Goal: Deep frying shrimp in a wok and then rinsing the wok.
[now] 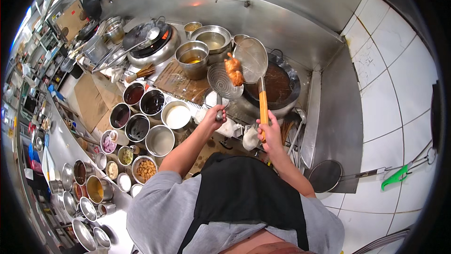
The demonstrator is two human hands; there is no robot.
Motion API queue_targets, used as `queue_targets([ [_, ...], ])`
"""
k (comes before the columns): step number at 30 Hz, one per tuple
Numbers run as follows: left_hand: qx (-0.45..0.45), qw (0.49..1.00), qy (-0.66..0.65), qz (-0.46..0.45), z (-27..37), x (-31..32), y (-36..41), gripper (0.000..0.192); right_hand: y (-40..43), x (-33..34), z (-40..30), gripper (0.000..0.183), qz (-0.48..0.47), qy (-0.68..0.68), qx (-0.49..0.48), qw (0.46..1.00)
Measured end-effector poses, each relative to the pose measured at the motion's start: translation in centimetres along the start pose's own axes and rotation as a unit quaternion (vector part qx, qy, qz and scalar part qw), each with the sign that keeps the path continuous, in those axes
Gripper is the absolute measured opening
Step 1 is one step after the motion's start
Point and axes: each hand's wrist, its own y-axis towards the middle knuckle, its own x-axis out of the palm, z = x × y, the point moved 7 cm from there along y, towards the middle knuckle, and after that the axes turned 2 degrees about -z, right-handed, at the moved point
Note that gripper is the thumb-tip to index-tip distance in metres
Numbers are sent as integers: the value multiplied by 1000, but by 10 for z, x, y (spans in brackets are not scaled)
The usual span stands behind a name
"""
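Note:
My left hand (215,117) grips the handle of a perforated metal skimmer (217,79). In my right hand (270,132) is the wooden handle of a round wire-mesh strainer (253,56). A golden-brown fried piece of food (234,71), perhaps poultry, lies where the skimmer and strainer meet. I cannot tell which of the two carries its weight. Beneath the strainer, to the right, a black wok (294,82) holds dark brown liquid. Just left of the skimmer stands a steel pot (192,51) with yellow liquid in it.
A second wok (132,37) with a ladle (153,34) across it sits at the back left. Several sauce containers (137,127) crowd my left side. Behind the pots is a steel wall with a faucet (232,1). Another strainer (326,176) hangs at right by the tiled wall (380,113).

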Motion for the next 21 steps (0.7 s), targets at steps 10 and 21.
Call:
queue_targets([
  [10,-43,986,-123,-101,-8,-57,-31,10,6,-20,40,65,-56,-340,-94,934],
  [21,-132,988,-78,-33,-32,-135,5,13,97,121,-14,60,-87,-171,11,981],
])
